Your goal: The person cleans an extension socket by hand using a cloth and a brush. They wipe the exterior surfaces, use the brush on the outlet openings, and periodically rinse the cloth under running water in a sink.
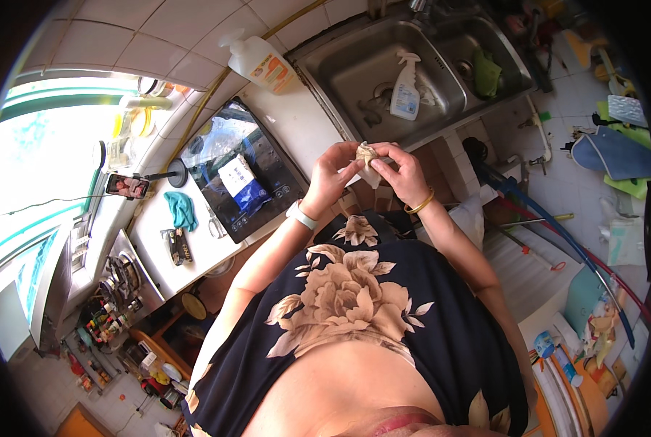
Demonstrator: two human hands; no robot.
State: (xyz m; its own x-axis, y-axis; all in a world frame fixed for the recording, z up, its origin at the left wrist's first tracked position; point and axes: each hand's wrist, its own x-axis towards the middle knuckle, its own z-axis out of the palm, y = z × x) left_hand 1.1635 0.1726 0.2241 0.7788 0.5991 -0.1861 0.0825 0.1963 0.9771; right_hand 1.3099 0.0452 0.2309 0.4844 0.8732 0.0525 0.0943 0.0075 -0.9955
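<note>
A crumpled, stained whitish wipe or cloth (367,158) is pinched between both hands near the front edge of the sink. My left hand (336,170) grips it from the left, while my right hand (399,168) has thumb and fingers on its other side. Beyond them a white spray bottle (405,98) lies in the larger basin of the steel sink (347,60). A green cloth (486,74) is in the smaller basin. On the black glass cooktop (210,158), left of my hands, rests a blue and white soft pack (244,183).
A white pump bottle (265,64) stands behind the counter's sink end. A teal cloth (181,210), scissors (215,225) and a dark packet (177,247) lie left of the cooktop. A phone (127,186) is on a holder by the window. Long-handled tools (554,221) lean at the right.
</note>
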